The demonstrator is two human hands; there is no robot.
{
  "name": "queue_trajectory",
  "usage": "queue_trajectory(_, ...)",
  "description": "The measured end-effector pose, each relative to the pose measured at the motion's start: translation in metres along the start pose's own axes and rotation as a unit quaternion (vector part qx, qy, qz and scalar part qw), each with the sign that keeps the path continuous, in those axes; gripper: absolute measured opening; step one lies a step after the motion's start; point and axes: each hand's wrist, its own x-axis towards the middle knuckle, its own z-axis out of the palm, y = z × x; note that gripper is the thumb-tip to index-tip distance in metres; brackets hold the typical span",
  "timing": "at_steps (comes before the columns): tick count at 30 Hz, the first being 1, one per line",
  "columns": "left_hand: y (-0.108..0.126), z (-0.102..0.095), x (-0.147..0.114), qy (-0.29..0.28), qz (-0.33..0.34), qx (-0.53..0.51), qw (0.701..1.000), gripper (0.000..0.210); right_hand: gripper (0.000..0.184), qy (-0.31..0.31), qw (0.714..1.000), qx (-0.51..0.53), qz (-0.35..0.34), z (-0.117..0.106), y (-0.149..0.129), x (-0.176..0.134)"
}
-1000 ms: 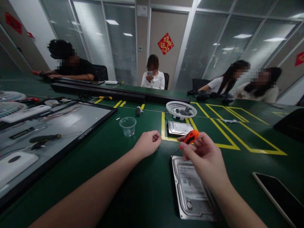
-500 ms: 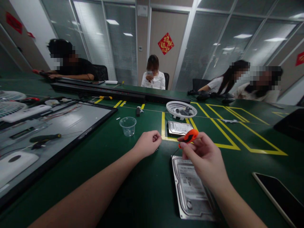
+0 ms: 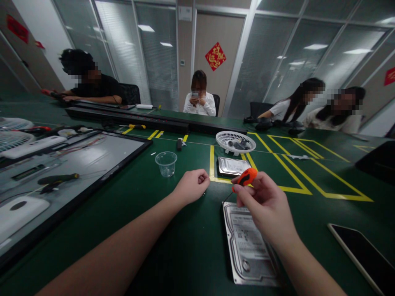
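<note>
My right hand (image 3: 268, 201) is closed around the orange-and-black handle of a screwdriver (image 3: 247, 176). Its thin shaft slants down to the far left corner of a silver hard drive (image 3: 247, 246), which lies flat on the green table, label up; my hand covers part of it. My left hand (image 3: 193, 185) rests on the table left of the drive with its fingers curled in. Small dark bits show under its edge, too small to name; what the fingers hold, if anything, is hidden. A clear plastic cup (image 3: 166, 165) stands beyond my left wrist.
A second hard drive (image 3: 233, 166) and a white basket (image 3: 236, 142) of dark parts lie ahead, by yellow tape lines. A phone (image 3: 361, 255) lies at right. A large panel (image 3: 92, 164) bearing tools fills the left. Several people sit across the table.
My hands, the screwdriver and the drive look nearly unmoved. Across the table, the person in white now has both hands at a phone.
</note>
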Motion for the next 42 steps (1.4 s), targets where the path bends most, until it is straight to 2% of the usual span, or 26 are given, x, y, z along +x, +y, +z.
queue_trajectory(6, -0.0007, 0.0007, 0.0, 0.0, -0.003, 0.001, 1.0, 0.017, 0.018, -0.018, 0.999, 0.045, 0.002, 0.0001, -0.001, -0.0015)
queue_trajectory(15, -0.0006, 0.0003, -0.0002, -0.002, -0.002, -0.005, 1.0, 0.017, 0.016, 0.005, 1.0, -0.018, 0.012, -0.0001, 0.0006, 0.0006)
queue_trajectory(23, -0.0007, 0.0007, -0.0004, 0.001, 0.002, 0.002, 1.0, 0.017, 0.02, -0.01, 1.0, 0.027, 0.0, 0.0015, -0.0016, -0.0009)
queue_trajectory(28, 0.0007, -0.0005, -0.0005, -0.003, -0.003, 0.0, 1.0, 0.018, 0.017, 0.003, 1.0, 0.013, 0.01, 0.0005, -0.0001, -0.0007)
queue_trajectory(34, 0.0013, -0.0006, -0.0005, -0.003, -0.002, -0.007, 1.0, 0.017, 0.02, 0.005, 0.999, 0.043, 0.009, 0.0016, -0.0014, -0.0005)
queue_trajectory(42, 0.0006, -0.0002, -0.0005, -0.004, -0.001, 0.001, 1.0, 0.018, 0.016, 0.0, 1.0, -0.002, 0.007, 0.0002, -0.0001, -0.0011)
